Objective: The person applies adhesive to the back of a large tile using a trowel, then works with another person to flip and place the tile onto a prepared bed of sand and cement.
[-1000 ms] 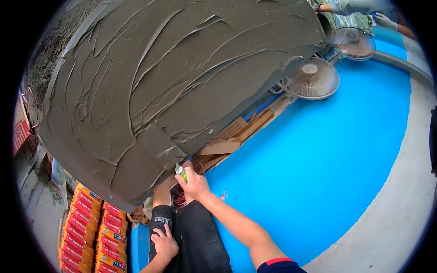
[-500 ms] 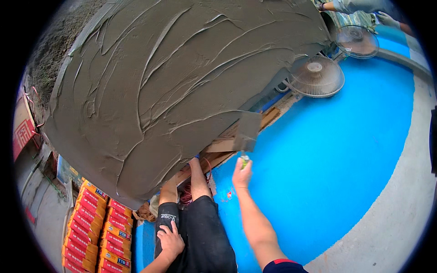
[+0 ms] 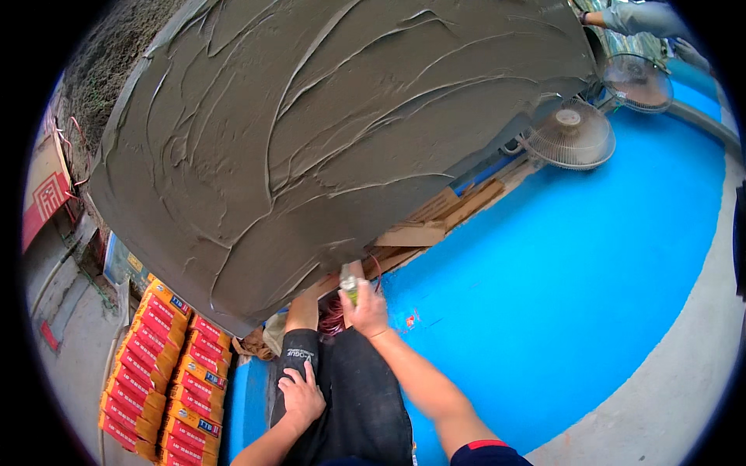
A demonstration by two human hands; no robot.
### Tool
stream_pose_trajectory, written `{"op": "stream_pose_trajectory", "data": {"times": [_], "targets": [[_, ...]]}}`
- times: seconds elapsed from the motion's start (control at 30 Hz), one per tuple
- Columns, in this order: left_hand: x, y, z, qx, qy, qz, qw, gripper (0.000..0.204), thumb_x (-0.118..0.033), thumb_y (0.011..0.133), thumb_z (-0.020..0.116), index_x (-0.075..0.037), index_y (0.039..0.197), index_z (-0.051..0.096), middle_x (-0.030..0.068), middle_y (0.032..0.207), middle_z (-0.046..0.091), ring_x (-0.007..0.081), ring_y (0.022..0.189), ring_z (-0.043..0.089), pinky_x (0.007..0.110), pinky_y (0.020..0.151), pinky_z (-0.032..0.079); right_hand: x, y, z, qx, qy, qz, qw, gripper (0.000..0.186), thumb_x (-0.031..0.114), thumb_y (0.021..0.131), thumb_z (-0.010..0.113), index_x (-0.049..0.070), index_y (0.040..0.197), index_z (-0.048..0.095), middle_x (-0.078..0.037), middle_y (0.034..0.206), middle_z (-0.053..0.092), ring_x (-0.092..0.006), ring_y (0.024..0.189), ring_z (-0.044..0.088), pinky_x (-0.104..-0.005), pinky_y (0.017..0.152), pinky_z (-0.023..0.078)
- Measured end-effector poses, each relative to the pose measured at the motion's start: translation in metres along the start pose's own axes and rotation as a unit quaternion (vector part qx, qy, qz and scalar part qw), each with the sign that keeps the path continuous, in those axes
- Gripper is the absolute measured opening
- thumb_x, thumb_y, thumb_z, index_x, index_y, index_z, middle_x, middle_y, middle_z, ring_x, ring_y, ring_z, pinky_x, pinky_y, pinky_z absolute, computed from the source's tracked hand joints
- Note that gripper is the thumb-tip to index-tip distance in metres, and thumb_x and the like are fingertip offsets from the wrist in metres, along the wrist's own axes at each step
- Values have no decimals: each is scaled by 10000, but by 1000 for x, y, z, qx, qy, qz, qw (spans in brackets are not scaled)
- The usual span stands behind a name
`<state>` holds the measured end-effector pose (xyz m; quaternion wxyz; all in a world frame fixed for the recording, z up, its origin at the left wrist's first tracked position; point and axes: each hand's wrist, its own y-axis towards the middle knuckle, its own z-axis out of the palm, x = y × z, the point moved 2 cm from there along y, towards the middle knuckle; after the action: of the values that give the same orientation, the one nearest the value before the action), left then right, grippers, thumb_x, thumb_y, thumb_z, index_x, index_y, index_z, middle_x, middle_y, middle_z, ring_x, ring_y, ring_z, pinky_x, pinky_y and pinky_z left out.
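A broad slab of wet grey mortar [image 3: 311,155] fills the upper middle, its surface crossed by curved ridges. Fingers wrapped round the handle of a trowel [image 3: 349,286], my right hand [image 3: 369,312] is above my legs at the slab's near edge. The trowel's blade is blurred against the grey mortar, so I cannot tell whether it touches. My left hand [image 3: 305,398] lies on my left thigh with its fingers apart, holding nothing.
Stacked orange-and-red packages [image 3: 148,365] stand at lower left. Two round fans [image 3: 571,136] sit beyond the slab's right end. Wooden boards [image 3: 443,213] run along its near side, beside a bright blue floor [image 3: 544,279]. Another person's arm [image 3: 641,17] shows at upper right.
My right hand has swung left with the trowel, from over the boards to the slab's near edge. My left hand stays on my thigh. The surroundings have shifted slightly right in view.
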<state>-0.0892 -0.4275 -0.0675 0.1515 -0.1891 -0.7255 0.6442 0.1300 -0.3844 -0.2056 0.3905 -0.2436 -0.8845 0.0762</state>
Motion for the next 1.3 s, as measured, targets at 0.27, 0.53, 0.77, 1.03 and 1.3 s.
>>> {"op": "stream_pose_trajectory", "data": {"times": [0.27, 0.53, 0.77, 1.03, 1.3], "targets": [[-3, 7, -6, 1, -10, 20, 1000, 718, -358, 920, 499, -43, 1511, 240, 411, 1372, 309, 542, 1112, 457, 568, 996, 349, -65, -36, 17, -50, 6, 220, 974, 402, 357, 918, 620, 24, 1093, 480, -268, 968, 635, -469, 866, 617, -501, 706, 496], [14, -1, 18, -4, -22, 1, 1000, 690, -363, 930, 469, -68, 1515, 253, 417, 1370, 324, 582, 1113, 463, 608, 985, 352, -82, -16, -85, -146, -5, 260, 955, 397, 387, 956, 572, 18, 1069, 481, -224, 877, 624, -431, 771, 609, -493, 641, 463], [8, 4, 31, -26, -29, 2, 999, 668, -366, 929, 456, -116, 1519, 268, 411, 1367, 345, 591, 1125, 467, 624, 982, 350, -8, 111, -54, -31, 323, 221, 920, 323, 368, 996, 520, 47, 1013, 493, -50, 654, 530, -92, 506, 511, -292, 442, 413], [1, 3, 41, -37, -42, -20, 998, 649, -339, 932, 441, -101, 1514, 277, 407, 1362, 351, 586, 1131, 460, 628, 991, 339, 134, 57, 117, 267, 89, 101, 954, 450, 474, 957, 492, 36, 1035, 431, -294, 849, 640, -492, 808, 622, -580, 682, 482], [2, 4, 41, -62, -130, -6, 990, 658, -327, 883, 486, -60, 1468, 344, 442, 1317, 373, 615, 1104, 465, 664, 949, 344, 154, 9, 165, 358, -85, -120, 922, 407, 393, 936, 530, 58, 1161, 472, -142, 993, 588, -336, 756, 673, -452, 600, 558]]}}
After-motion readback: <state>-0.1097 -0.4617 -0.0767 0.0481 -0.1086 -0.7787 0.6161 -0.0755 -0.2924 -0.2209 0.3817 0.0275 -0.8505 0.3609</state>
